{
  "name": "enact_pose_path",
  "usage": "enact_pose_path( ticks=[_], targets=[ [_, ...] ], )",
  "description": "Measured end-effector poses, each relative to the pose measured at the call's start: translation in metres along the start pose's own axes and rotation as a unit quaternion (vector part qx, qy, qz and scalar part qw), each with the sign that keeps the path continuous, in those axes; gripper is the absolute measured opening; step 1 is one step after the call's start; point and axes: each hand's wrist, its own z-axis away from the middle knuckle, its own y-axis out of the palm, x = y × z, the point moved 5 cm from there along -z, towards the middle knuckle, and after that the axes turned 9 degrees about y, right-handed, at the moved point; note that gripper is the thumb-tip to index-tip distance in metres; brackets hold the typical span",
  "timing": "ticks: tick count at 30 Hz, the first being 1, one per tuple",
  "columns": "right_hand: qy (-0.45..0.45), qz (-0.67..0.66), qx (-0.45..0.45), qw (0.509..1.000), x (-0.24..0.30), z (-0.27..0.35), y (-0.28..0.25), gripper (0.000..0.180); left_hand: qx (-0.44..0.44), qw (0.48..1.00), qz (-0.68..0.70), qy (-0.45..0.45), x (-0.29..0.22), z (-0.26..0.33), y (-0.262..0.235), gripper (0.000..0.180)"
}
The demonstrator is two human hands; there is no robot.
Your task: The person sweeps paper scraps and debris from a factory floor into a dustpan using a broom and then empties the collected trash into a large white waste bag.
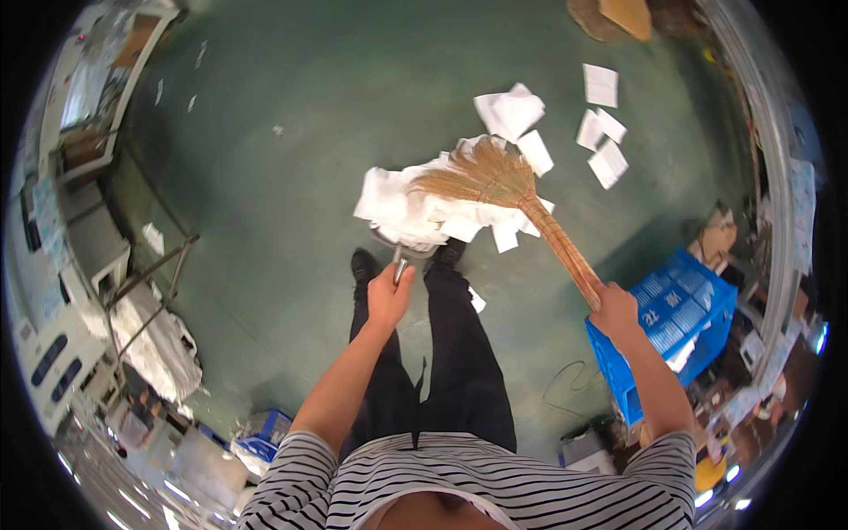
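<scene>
My right hand [614, 309] is wrapped round the handle of a straw broom [556, 234]. The broom's fanned bristles lie over a heap of white paper sheets and crumpled white material [397, 199] just ahead of my feet. Gripped in my left hand [389, 299] is a short metal handle [400, 268], apparently a dustpan's; its pan is mostly hidden under the heap. Loose white sheets [511, 113] lie on the floor beyond the bristles, and several more [608, 165] are scattered to the far right.
A blue plastic crate [623, 380] stands to the right, close to my right forearm. On the left are a metal frame [146, 274] and a white bulky sack [159, 344]. Cardboard [623, 16] lies at the far right on the green floor [291, 194]. A thin cord [565, 393] curls near the crate.
</scene>
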Motion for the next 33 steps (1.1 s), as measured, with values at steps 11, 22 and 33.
enact_pose_path(
  ticks=[11,22,33],
  targets=[
    [0.232,-0.265,-0.118,0.928,-0.207,-0.171,-0.009,0.082,0.239,0.952,-0.129,0.139,-0.055,-0.027,0.036,0.039],
    [0.134,-0.303,0.012,0.943,-0.02,-0.147,0.118,0.069,0.337,0.907,-0.166,0.191,-0.091,-0.072,0.07,0.038],
    [-0.029,-0.328,0.187,0.925,0.165,0.051,0.166,0.077,0.346,0.88,-0.184,0.269,-0.096,-0.052,0.096,0.039]
  ],
)
